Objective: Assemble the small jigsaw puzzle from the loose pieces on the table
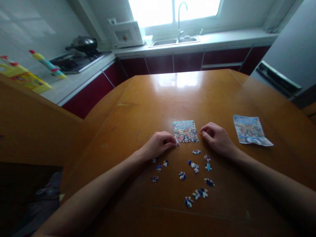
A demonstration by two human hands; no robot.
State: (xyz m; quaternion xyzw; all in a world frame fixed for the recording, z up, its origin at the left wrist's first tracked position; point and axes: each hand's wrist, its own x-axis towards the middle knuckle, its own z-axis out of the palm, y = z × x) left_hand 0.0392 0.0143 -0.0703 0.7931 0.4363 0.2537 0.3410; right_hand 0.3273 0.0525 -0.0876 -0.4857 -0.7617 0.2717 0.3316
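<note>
A small, partly joined colourful jigsaw puzzle (185, 131) lies on the wooden table (172, 98). My left hand (159, 144) rests at its lower left corner, fingers curled and pinched against the puzzle's edge. My right hand (216, 138) sits at the puzzle's right edge, fingers bent and touching it. Several loose puzzle pieces (195, 166) are scattered on the table between my forearms, nearer to me.
A printed picture sheet (250, 130) lies to the right on the table. Behind are a kitchen counter with a sink (175, 41), a microwave (127, 34), a stove with a wok (82, 44) and bottles (46, 64) at left.
</note>
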